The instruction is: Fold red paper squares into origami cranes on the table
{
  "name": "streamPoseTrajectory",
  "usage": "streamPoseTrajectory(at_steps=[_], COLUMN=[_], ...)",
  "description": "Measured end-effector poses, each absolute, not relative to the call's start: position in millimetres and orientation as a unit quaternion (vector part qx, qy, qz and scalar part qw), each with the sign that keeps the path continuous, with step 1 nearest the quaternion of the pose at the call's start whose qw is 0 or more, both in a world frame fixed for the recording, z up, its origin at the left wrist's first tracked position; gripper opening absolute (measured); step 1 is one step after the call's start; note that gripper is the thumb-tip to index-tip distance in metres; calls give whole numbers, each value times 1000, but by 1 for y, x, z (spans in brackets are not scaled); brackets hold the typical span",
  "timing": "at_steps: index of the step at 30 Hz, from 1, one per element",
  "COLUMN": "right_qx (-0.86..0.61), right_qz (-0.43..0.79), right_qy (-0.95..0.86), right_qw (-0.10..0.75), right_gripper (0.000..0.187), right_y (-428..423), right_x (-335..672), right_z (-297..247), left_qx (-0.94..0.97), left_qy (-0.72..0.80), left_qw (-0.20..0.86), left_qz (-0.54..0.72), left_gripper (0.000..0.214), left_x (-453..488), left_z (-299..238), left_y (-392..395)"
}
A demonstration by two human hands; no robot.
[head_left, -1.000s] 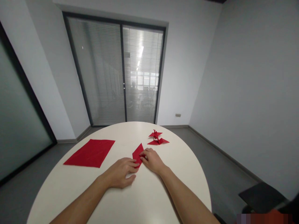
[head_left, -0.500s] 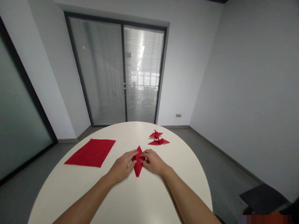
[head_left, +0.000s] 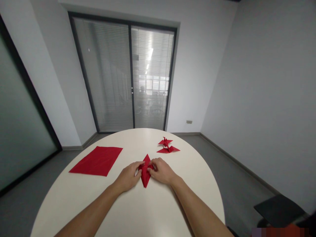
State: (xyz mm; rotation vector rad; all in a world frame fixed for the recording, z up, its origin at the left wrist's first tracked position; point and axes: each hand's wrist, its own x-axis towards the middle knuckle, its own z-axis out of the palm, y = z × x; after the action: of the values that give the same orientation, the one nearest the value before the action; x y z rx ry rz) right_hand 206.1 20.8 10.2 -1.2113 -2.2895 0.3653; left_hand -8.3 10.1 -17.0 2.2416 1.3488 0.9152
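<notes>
A diamond-shaped piece of folded red paper (head_left: 146,174) lies near the middle of the table, one point toward the far side and one toward me. My left hand (head_left: 128,176) holds its left edge between thumb and fingers. On the opposite side, my right hand (head_left: 161,170) pinches the right edge, its fingertips over the paper. The fingers hide both side corners of the paper. Beyond my right hand stand two folded red paper cranes (head_left: 169,149), close together.
A flat sheet of red paper (head_left: 97,161) rests at the left of the round white table (head_left: 133,217). A dark chair (head_left: 278,209) stands at the lower right, on the floor. Glass panels with blinds (head_left: 150,108) are behind the table.
My right fingertips have drawn back a little from the paper's centre toward its right edge. My left fingers have shifted slightly lower. The paper stays in about the same place.
</notes>
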Motion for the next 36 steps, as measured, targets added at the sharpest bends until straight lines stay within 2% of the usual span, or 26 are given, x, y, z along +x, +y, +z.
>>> streamPoseTrajectory(at_steps=[6,12,21,36], right_qx=[-438,-440,-435,-450], right_qz=[173,196,225,197], right_qy=[-845,-841,-836,-836], right_qw=[255,244,248,245], right_gripper=[23,17,24,16], right_y=[21,21,25,20], right_x=[215,223,230,224], right_z=[13,14,8,15], left_qx=[798,810,783,748], left_qy=[483,472,527,575], left_qw=[181,165,145,118], left_qz=[311,307,297,308], left_gripper=[41,25,20,15], left_x=[-9,-10,-10,-4], left_z=[-13,-11,-5,-2], left_y=[9,8,7,3])
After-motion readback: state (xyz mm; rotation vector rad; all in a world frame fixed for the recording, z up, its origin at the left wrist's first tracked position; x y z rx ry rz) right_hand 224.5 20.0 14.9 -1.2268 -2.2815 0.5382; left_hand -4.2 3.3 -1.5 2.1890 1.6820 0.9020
